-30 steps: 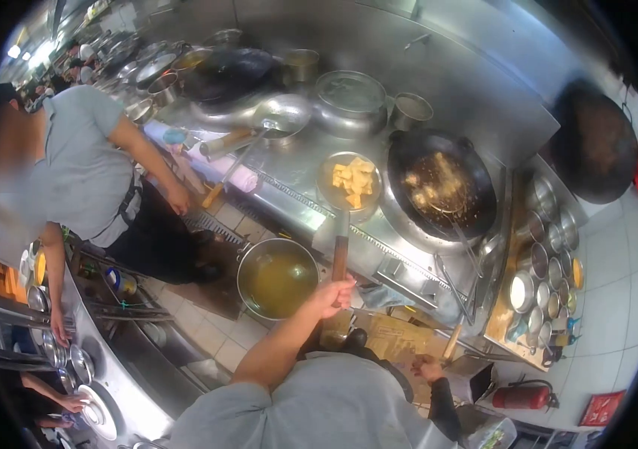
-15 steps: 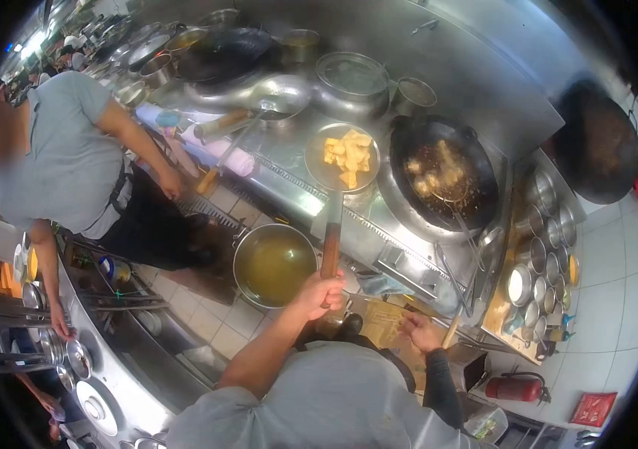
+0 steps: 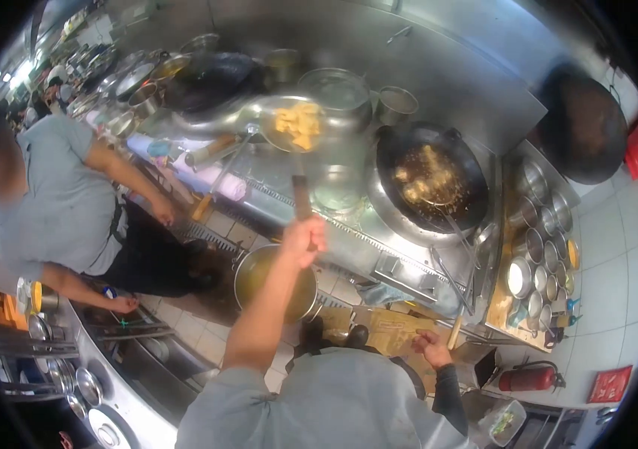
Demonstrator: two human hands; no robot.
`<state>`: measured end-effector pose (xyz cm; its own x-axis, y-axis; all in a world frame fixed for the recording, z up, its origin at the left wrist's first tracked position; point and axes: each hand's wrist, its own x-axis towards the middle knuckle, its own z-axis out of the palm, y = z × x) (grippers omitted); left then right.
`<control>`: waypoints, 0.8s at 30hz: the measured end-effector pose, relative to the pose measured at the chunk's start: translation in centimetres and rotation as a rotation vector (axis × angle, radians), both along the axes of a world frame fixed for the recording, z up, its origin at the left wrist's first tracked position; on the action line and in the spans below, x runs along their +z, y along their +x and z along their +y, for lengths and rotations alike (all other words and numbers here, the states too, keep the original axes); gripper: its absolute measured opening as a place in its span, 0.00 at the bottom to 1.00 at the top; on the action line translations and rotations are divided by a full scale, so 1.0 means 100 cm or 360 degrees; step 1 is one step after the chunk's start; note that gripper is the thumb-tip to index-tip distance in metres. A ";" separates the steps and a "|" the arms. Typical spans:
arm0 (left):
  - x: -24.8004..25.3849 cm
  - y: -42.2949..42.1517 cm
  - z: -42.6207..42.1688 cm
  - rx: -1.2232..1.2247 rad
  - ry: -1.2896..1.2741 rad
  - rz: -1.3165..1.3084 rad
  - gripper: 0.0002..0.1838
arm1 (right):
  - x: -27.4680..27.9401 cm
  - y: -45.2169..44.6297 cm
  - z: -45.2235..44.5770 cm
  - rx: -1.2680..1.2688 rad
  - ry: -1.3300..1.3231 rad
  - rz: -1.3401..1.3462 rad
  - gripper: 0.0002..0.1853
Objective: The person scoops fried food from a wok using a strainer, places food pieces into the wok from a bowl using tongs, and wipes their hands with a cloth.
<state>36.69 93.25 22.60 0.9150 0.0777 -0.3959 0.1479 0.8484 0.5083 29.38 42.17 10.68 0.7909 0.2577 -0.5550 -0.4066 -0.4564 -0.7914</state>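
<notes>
My left hand (image 3: pixel 304 241) is wrapped round the wooden handle of a wide, shallow strainer (image 3: pixel 301 196), held out over the steel cooking range. Yellow-golden fried chunks (image 3: pixel 298 124) lie heaped in its round bowl. To its right, a black wok (image 3: pixel 472 206) holds bubbling dark oil with browning pieces (image 3: pixel 430 179); a round wire skimmer (image 3: pixel 448 212) rests in it. My right hand (image 3: pixel 430 349) hangs low near a wooden handle end (image 3: pixel 455 331), fingers loosely apart, holding nothing visible. Below my left forearm stands a large pot of yellowish liquid (image 3: pixel 259 277), partly hidden by the arm.
A co-worker in a grey shirt (image 3: pixel 65 194) stands at the left. Metal cups (image 3: pixel 534 303) crowd a side shelf at the right, above a fire extinguisher (image 3: pixel 528 376). Another wok (image 3: pixel 218 78) and a lidded steel pot (image 3: pixel 334 93) sit along the range's back.
My left hand has swung the strainer of fried chunks left and away from me, towards the range's back. My right hand has moved slightly. The co-worker's lower arm has shifted right, off the counter dishes.
</notes>
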 end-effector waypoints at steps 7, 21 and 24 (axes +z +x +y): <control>-0.004 0.100 0.072 0.0217 0.0344 0.0055 0.09 | 0.000 -0.053 -0.039 -0.0422 0.0017 0.0104 0.18; -0.013 -0.024 0.047 0.0135 -0.0234 -0.0097 0.09 | 0.046 -0.052 -0.025 -0.0460 -0.0103 0.0278 0.21; 0.008 -0.116 -0.013 0.0096 -0.0323 -0.0082 0.11 | 0.023 -0.002 -0.031 -0.0205 0.0118 0.0218 0.20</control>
<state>25.11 91.92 23.36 0.9304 0.0562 -0.3621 0.0722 0.9407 0.3316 29.13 39.09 12.97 0.7386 0.2032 -0.6428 -0.5639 -0.3362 -0.7543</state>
